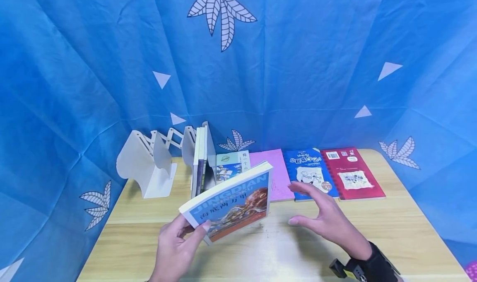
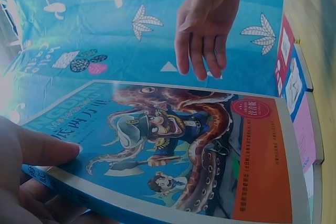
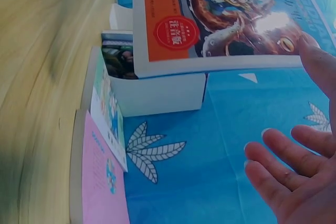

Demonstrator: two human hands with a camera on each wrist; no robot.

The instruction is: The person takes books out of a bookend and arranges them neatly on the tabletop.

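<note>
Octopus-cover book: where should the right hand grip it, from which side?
I'd pinch the octopus-cover book by its free right edge, from the right, thumb on the cover, fingers behind: the left hand holds the opposite end, and the book is raised off the table, leaving both faces reachable.

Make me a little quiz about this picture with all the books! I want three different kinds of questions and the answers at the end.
1. Fill in the gap: the blue book lies between the red book and the ___ one.

2. Which hand is holding the octopus book?
A) left
B) right
C) both

3. True or false: the white stand is at the person's right end of the table.

Key:
1. Pink.
2. A: only the left hand grips it.
3. False: it stands toward the person's left.
</note>
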